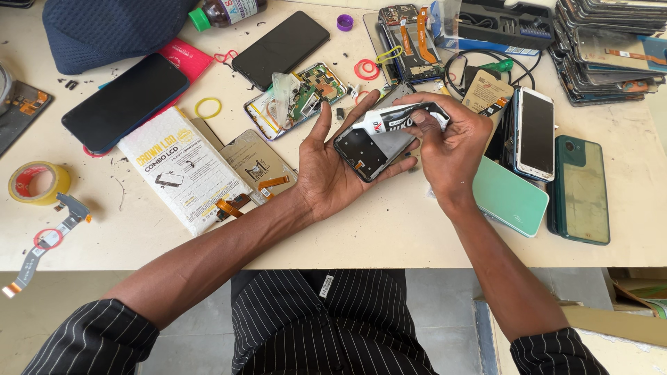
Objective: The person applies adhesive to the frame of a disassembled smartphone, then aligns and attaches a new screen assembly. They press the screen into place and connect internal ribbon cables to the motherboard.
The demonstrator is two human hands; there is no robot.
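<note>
Left hand (333,170) cradles phone frame (375,142) — right hand (448,146) squeezing glue tube (392,119).

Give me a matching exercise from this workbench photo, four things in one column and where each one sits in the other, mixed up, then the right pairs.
Things:
1. roll of yellow tape
2. purple ring
3. mint green back cover
4. glue tube

Places:
A. under the right hand
B. far left of the table
C. just right of the right wrist
D. top centre, beside the black phone

Pairs: 1-B, 2-D, 3-C, 4-A
</note>
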